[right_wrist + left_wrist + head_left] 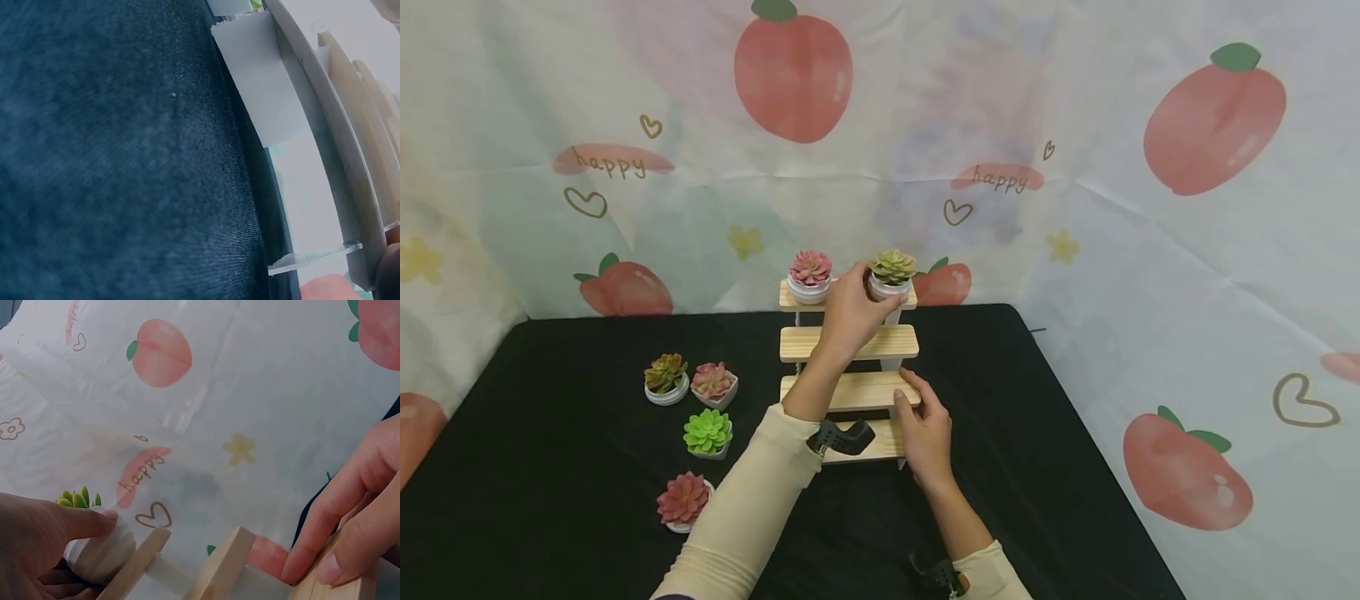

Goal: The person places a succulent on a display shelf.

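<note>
A small wooden tiered stand [850, 342] with several steps stands at the table's back. My left hand [855, 310] grips the white pot of a yellow-green succulent [893, 267] at the right end of the top step. The left wrist view shows the thumb and fingers around that ribbed white pot [103, 553]. My right hand [927, 429] pinches the right end of a lower step, thumb on top, as the left wrist view also shows. On the top step's left end sits a pink succulent [810, 268] in a white pot.
Left of the stand, on the black cloth [572, 467], are an orange-green succulent [666, 374], a pale pink one [713, 382], a bright green one [707, 432] and a dark red one [683, 498], all in white pots. A peach-printed curtain [865, 167] hangs behind.
</note>
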A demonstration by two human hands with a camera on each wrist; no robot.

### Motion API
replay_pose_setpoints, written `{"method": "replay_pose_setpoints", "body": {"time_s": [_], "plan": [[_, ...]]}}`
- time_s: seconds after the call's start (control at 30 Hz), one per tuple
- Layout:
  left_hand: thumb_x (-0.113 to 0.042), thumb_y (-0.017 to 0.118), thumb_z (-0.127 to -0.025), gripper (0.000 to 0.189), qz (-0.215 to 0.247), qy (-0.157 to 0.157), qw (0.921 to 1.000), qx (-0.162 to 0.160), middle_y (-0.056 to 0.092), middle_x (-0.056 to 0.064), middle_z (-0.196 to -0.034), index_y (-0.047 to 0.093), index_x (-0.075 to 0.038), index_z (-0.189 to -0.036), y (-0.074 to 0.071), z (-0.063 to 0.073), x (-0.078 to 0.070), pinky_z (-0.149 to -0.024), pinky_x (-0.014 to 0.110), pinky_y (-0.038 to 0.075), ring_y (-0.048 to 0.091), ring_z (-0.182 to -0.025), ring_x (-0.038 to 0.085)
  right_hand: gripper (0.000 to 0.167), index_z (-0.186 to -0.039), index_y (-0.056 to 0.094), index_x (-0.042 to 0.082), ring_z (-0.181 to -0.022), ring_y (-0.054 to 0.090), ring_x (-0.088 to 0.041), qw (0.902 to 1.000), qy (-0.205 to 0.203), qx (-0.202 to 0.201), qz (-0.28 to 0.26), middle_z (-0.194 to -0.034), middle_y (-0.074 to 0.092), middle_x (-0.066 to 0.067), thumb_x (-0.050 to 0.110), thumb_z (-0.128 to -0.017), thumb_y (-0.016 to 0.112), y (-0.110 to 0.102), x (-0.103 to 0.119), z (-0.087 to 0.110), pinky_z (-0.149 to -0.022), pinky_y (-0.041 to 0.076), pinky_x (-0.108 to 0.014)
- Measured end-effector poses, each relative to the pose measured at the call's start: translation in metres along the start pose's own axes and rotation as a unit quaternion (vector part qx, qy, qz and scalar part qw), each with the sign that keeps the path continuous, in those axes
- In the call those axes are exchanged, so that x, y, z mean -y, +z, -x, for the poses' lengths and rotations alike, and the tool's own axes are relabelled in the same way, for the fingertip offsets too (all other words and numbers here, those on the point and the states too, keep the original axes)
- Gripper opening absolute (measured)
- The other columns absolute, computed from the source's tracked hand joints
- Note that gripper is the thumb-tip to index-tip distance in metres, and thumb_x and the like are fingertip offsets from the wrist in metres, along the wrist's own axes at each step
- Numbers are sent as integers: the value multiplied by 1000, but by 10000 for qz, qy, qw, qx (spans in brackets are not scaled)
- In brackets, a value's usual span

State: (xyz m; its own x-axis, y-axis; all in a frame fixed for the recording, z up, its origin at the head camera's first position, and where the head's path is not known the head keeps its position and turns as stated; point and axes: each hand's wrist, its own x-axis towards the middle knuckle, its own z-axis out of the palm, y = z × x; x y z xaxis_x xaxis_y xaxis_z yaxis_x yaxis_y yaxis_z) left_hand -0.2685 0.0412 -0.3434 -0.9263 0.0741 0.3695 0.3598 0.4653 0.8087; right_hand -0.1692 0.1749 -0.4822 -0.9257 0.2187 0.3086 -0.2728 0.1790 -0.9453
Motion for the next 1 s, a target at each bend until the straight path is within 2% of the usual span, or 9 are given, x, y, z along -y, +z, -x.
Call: {"method": "replay_pose_setpoints", "body": {"time_s": [0.23, 0.33, 0.57, 0.7, 0.9, 1.0], "plan": [[-23, 86, -89, 61, -6, -13, 10000, -65, 68, 18, -123, 59, 3, -136, -1, 0, 0, -96, 44, 53, 65, -114, 32, 34, -137, 64, 2, -124, 60, -24, 9999, 111, 68, 77, -140, 61, -16, 2, -103, 63, 0, 38, 7, -95, 49, -23], [-22, 86, -88, 61, 24, -21, 10000, -59, 68, 18, -124, 58, 3, -137, 0, 0, 0, -96, 44, 53, 65, -114, 32, 35, -137, 64, 1, -128, 58, -25, 9999, 120, 89, 75, -141, 60, -16, 1, -103, 62, 0, 37, 6, -98, 48, -25], [-23, 87, -88, 63, -22, -12, 10000, 0, 68, 17, -123, 58, 2, -138, -2, 2, 1, -92, 43, 54, 66, -111, 30, 35, -138, 65, 7, -125, 59, -23, 9999, 122, -5, 41, -141, 62, -12, 6, -103, 64, 1, 3, 0, -94, 49, -21], [-21, 86, -88, 63, 50, 40, 10000, 24, 67, 18, -125, 57, 2, -139, -4, 5, 1, -91, 42, 54, 65, -112, 30, 34, -137, 67, 13, -126, 58, -20, 10000, 46, -3, -9, -140, 62, -6, 10, -103, 66, 0, -4, -1, -94, 48, -20], [-16, 83, -91, 71, 100, -27, 9999, -23, 57, 20, -144, 48, 3, -149, -6, 19, 3, -103, 44, 50, 57, -130, 33, 33, -137, 67, 14, -130, 56, -18, 10000, -9, 35, -74, -140, 62, -4, 12, -104, 65, -1, -4, 0, -99, 49, -24], [-13, 83, -91, 70, 16, -54, 10000, -70, 55, 20, -146, 48, 3, -150, -5, 29, 4, -105, 46, 48, 55, -132, 34, 34, -138, 66, 12, -131, 55, -17, 10000, 8, 66, -72, -141, 61, -4, 13, -104, 65, -2, -4, 0, -100, 48, -24]]}}
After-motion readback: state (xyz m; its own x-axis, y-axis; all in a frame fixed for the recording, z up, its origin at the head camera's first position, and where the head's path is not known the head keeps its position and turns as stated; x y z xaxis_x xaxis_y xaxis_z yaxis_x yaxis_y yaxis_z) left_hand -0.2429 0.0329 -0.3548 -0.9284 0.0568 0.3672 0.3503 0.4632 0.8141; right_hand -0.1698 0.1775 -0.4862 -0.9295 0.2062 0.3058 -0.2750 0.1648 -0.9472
